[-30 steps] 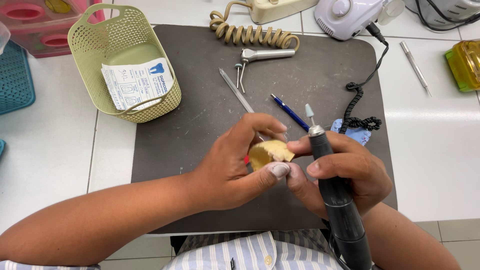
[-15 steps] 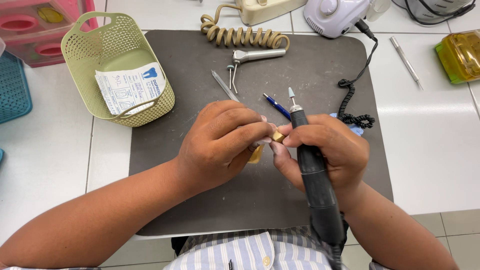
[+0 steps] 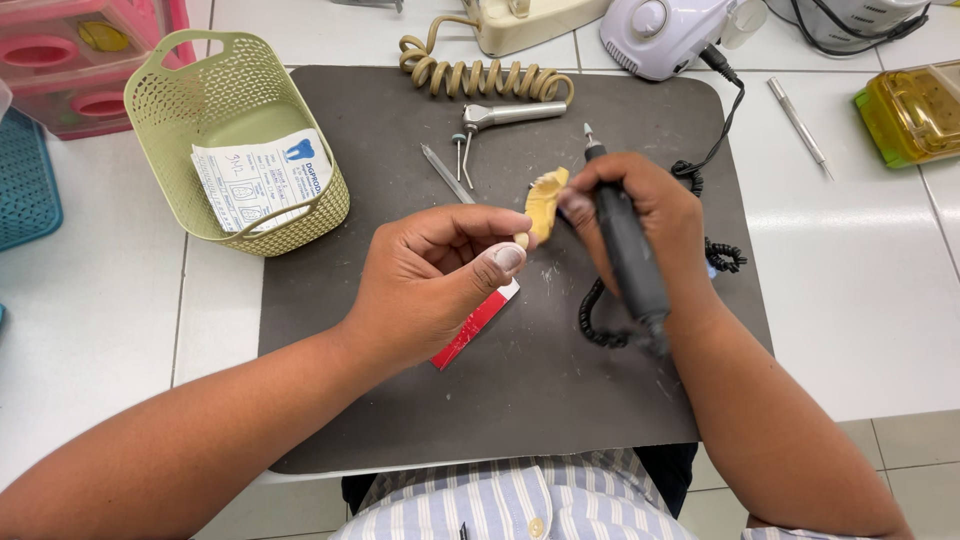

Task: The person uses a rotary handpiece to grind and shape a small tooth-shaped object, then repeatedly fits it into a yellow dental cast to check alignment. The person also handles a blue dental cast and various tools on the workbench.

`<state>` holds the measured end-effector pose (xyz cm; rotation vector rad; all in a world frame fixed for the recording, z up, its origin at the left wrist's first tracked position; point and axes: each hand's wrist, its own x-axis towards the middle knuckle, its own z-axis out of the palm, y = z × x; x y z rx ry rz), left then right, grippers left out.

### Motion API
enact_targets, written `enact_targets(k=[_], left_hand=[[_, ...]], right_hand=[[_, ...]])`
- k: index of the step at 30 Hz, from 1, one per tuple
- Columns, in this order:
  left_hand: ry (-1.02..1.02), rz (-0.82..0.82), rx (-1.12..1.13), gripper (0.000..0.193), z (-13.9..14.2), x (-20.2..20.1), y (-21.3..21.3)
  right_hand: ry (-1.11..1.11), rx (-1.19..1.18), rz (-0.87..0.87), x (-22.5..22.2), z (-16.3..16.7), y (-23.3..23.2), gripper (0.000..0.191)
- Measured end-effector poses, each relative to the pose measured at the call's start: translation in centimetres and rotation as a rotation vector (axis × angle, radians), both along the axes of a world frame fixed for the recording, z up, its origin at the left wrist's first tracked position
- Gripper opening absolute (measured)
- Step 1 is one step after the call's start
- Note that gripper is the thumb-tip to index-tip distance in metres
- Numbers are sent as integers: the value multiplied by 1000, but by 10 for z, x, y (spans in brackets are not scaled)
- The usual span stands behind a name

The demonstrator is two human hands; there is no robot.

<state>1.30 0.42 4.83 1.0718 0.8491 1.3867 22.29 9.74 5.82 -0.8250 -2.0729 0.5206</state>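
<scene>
Head view: left hand [image 3: 430,275] pinching half-hidden yellow dental cast [image 3: 545,203], right hand [image 3: 640,215] clenched around dark handpiece [image 3: 625,250], tip [image 3: 588,133] blurry.

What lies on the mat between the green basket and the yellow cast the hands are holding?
In the head view, between the basket and the cast lie a thin metal tool and a silver handpiece on the mat.
</scene>
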Motion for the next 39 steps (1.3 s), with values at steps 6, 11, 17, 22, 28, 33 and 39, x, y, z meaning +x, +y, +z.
enact_targets(k=[6,11,17,22,28,33,39], left_hand=[[-52,-21,-27,24,2,0,-4],[-78,-43,-96,24,7,1,-6],[-184,-72,-200,25,8,6,-7],[-172,-71,-212,22,11,8,-11],[-147,-31,-133,19,12,8,-17],[-205,-13,-138,20,9,11,-21],[-33,47,-25,19,6,11,-27]], right_hand=[[231,-568,177,22,6,20,34],[658,-893,748,47,34,16,72],[856,-1033,729,43,51,-2,41],[466,-610,378,31,55,-29,37],[-29,-454,175,27,67,-37,31],[-334,173,0,9,58,-23,62],[-383,251,3,5,48,-22,67]])
